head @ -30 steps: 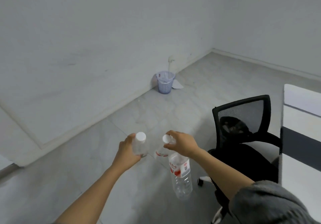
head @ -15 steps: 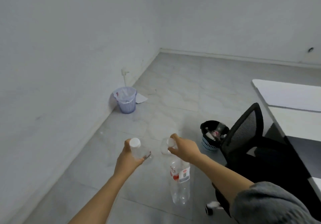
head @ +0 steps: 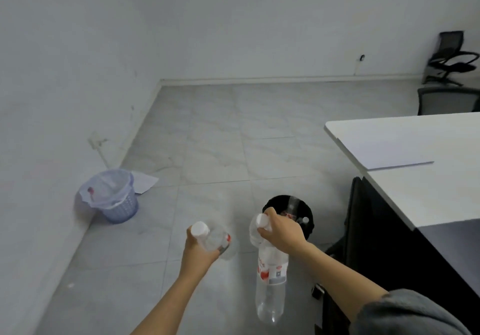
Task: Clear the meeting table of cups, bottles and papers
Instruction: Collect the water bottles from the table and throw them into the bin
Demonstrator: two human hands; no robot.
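Note:
My left hand grips a small clear bottle with a white cap and a red label, held tilted over the floor. My right hand holds a taller clear bottle by its neck, so it hangs down; a second clear bottle seems to sit against it, but I cannot tell for sure. A black waste bin stands on the floor just beyond my right hand. The white meeting table is at the right, with a white sheet of paper on its near corner.
A lilac basket bin with a clear liner stands by the left wall, a loose paper behind it. A black chair back is against the table's edge. Two more chairs are at the far right.
The view has swung right: the black bin now lies just past my right hand and more of the table shows. Both hands still carry their bottles.

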